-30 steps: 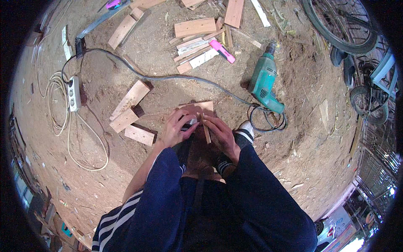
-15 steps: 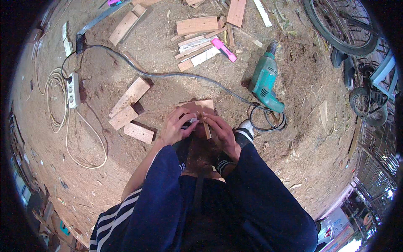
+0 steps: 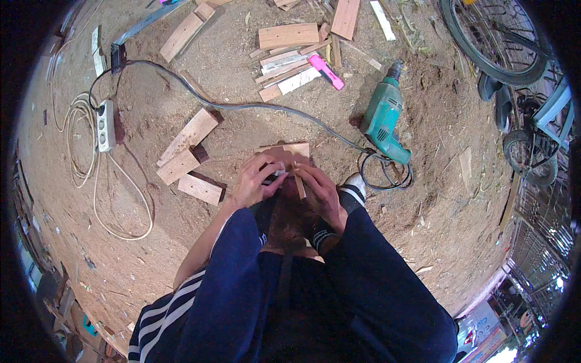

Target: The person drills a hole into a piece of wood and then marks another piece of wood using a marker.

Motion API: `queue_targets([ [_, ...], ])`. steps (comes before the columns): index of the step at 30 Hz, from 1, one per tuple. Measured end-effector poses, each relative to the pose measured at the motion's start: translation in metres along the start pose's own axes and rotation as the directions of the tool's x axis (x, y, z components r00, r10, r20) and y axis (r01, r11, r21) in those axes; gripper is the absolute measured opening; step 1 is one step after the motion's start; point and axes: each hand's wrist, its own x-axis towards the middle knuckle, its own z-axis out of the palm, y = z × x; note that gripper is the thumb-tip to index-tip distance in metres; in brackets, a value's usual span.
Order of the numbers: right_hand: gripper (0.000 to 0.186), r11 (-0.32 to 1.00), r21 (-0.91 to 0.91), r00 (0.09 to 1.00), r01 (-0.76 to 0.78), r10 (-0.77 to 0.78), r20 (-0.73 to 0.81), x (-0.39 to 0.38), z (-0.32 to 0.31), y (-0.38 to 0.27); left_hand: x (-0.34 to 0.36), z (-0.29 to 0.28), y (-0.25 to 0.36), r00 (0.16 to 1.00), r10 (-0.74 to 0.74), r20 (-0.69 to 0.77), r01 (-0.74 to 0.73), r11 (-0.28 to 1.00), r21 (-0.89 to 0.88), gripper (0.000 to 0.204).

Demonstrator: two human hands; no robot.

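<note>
My left hand (image 3: 256, 181) is closed, its fingertips pinched around a small whitish object (image 3: 281, 170) that I cannot identify. Just beside it, my right hand (image 3: 321, 192) grips a thin upright-pointing wooden strip (image 3: 301, 186) near its upper end. Both hands are low over a flat wooden board (image 3: 296, 148) lying between my feet, and they hide part of it. My right shoe (image 3: 355, 187), white and dark, shows beside my right hand.
A green drill (image 3: 382, 118) with coiled cable lies front right. Several wood offcuts (image 3: 187, 139) lie around, with a pink tool (image 3: 325, 71) among them. A white power strip (image 3: 105, 126) and cord are at left; bicycle wheels (image 3: 511, 63) stand at right.
Both hands stay almost in place, with only slight finger movement at the wooden strip. The surrounding objects shift a little in the picture as the view moves.
</note>
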Motion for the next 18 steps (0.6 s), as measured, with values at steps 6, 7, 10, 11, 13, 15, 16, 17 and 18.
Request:
queue_targets([
  [6,0.049,0.999,-0.040,1.000,0.025,-0.026,-0.005,-0.003,0.002,0.011,0.003,0.001,0.009,0.992,0.109,0.056,-0.113,0.991,0.073,0.037],
  [7,0.050,0.999,-0.035,1.000,0.019,-0.020,-0.024,-0.001,0.002,0.009,0.001,0.002,0.011,0.992,0.109,0.057,-0.113,0.991,0.073,0.037],
  [10,0.047,1.000,-0.006,0.998,-0.025,0.025,-0.060,0.003,0.001,-0.001,0.001,0.009,0.016,0.992,0.021,0.122,-0.028,0.998,0.057,0.040],
  [11,0.045,0.998,0.018,0.995,-0.060,0.062,-0.074,0.003,0.001,-0.004,0.004,0.010,0.017,0.994,0.024,0.103,-0.029,0.998,0.050,0.037],
  [13,0.046,1.000,-0.007,0.998,-0.029,0.028,-0.053,0.003,0.000,0.000,0.007,0.012,0.012,0.996,0.027,0.088,-0.031,0.999,0.045,0.034],
  [15,0.049,1.000,-0.028,0.999,0.001,-0.002,-0.038,0.003,0.001,0.002,0.003,0.016,0.002,0.996,0.076,0.055,-0.076,0.997,-0.004,0.037],
  [16,0.049,1.000,-0.016,1.000,-0.007,0.007,-0.027,0.003,-0.002,-0.001,0.004,0.017,0.000,0.995,0.081,0.066,-0.081,0.997,-0.008,0.037],
  [17,0.049,1.000,-0.003,1.000,-0.017,0.017,-0.019,0.003,-0.003,-0.002,0.005,0.018,-0.001,0.992,0.066,0.110,-0.065,0.998,-0.012,0.035],
  [18,0.049,1.000,-0.001,0.999,-0.029,0.029,-0.033,0.001,-0.004,-0.001,0.005,0.019,-0.002,0.986,0.052,0.157,-0.051,0.999,-0.014,0.033],
])
